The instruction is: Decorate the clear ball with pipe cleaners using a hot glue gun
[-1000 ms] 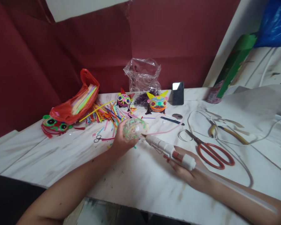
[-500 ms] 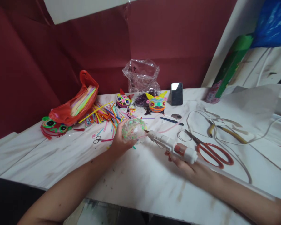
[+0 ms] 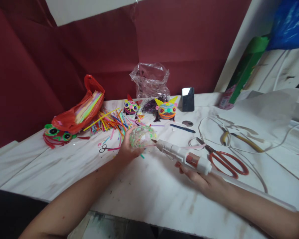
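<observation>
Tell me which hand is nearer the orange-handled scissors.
Right: the right hand, gripping the glue gun, is beside the scissors; the left hand is farther off, holding the ball.

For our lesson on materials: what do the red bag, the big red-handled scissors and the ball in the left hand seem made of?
Red bag: thin, glossy plastic, by its sheen and creases.
Scissors: dull, dark blades look like metal; smooth, evenly coloured handles could be plastic or coated metal.
Ball: probably clear, shiny plastic, being see-through with a highlight.
</observation>
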The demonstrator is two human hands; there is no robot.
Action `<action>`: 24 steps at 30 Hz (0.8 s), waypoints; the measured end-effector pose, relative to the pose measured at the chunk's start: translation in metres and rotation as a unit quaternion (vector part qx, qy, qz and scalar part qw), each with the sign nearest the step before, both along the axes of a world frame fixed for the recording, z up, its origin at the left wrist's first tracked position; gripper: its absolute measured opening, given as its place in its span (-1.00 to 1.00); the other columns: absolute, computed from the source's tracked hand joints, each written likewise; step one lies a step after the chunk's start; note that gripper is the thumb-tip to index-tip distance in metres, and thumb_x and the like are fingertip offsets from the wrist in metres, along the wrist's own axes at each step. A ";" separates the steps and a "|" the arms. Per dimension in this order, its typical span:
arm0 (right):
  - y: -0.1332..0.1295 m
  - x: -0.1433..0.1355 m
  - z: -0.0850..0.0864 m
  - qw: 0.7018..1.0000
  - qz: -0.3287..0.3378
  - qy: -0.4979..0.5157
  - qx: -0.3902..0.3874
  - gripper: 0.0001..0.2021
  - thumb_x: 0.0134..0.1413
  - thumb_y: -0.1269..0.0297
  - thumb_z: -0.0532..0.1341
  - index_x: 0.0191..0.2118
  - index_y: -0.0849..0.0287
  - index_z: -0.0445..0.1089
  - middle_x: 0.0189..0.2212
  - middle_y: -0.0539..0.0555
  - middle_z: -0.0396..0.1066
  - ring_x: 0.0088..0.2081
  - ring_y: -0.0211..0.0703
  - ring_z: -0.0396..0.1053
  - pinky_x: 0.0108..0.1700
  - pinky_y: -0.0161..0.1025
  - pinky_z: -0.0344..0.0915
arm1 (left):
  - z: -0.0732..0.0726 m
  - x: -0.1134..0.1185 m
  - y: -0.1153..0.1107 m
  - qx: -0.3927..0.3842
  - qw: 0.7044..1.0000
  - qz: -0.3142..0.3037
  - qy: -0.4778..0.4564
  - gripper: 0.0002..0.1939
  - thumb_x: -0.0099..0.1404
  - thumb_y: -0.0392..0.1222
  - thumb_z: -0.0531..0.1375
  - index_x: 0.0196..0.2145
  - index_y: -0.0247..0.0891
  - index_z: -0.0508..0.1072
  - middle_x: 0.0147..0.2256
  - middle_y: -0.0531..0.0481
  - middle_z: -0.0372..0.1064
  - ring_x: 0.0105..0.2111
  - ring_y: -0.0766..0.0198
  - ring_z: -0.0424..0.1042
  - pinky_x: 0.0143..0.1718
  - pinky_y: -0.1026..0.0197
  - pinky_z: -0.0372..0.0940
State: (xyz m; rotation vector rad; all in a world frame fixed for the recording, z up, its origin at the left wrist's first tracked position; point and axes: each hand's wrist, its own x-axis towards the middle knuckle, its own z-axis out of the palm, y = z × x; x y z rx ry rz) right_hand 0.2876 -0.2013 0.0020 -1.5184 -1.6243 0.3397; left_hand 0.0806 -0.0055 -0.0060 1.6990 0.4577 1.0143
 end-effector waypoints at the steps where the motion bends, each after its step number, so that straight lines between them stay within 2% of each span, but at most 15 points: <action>1: 0.000 0.001 -0.001 1.000 -0.011 -0.003 -0.006 -0.68 0.21 0.03 0.01 -0.31 0.10 0.40 -0.47 0.06 0.45 -0.43 -0.12 0.42 -0.42 -0.23 0.39 | 0.000 0.000 0.000 0.002 1.000 -0.001 -0.001 -0.06 -0.08 -0.06 0.44 0.19 -0.19 0.10 0.11 -0.22 0.31 0.09 -0.08 0.36 0.06 -0.05 0.33; 4: 0.000 0.004 -0.001 0.998 -0.046 -0.017 -0.038 -0.64 0.21 -0.01 0.00 -0.26 0.09 0.43 -0.46 0.06 0.47 -0.48 -0.14 0.40 -0.47 -0.24 0.37 | 0.003 0.000 -0.002 0.009 1.000 0.001 -0.001 -0.06 -0.09 -0.05 0.44 0.19 -0.20 0.10 0.10 -0.21 0.32 0.11 -0.11 0.34 0.08 -0.08 0.32; 7: -0.001 0.006 -0.001 0.997 -0.041 -0.026 -0.054 -0.62 0.21 -0.02 -0.01 -0.25 0.09 0.46 -0.46 0.07 0.48 -0.50 -0.15 0.39 -0.46 -0.25 0.38 | 0.004 -0.001 -0.004 0.006 1.000 0.001 0.004 -0.06 -0.07 -0.03 0.44 0.20 -0.19 0.10 0.10 -0.18 0.32 0.11 -0.14 0.34 0.07 -0.06 0.33; 14: -0.002 0.005 -0.001 0.998 -0.029 -0.029 -0.041 -0.60 0.21 -0.05 0.00 -0.27 0.09 0.46 -0.46 0.08 0.48 -0.47 -0.13 0.41 -0.46 -0.24 0.39 | -0.002 -0.001 -0.001 0.022 1.000 -0.003 0.003 -0.01 -0.08 0.04 0.44 0.21 -0.20 0.08 0.10 -0.22 0.32 0.09 -0.09 0.36 0.08 -0.06 0.32; 21: -0.002 0.006 -0.001 0.997 -0.039 -0.041 -0.046 -0.59 0.22 -0.05 -0.03 -0.28 0.09 0.46 -0.48 0.07 0.47 -0.50 -0.14 0.39 -0.46 -0.23 0.37 | 0.001 0.000 -0.003 0.013 1.000 0.005 0.010 0.00 -0.09 0.08 0.44 0.21 -0.22 0.09 0.08 -0.23 0.34 0.07 -0.09 0.38 0.05 -0.05 0.34; 24: -0.003 0.003 -0.003 0.999 -0.023 -0.038 -0.028 -0.63 0.23 -0.02 -0.02 -0.30 0.09 0.43 -0.47 0.05 0.45 -0.47 -0.15 0.40 -0.41 -0.23 0.39 | 0.000 0.000 -0.002 0.020 1.000 0.005 0.007 0.00 -0.09 0.09 0.44 0.21 -0.22 0.10 0.13 -0.26 0.29 0.09 -0.09 0.36 0.05 -0.02 0.34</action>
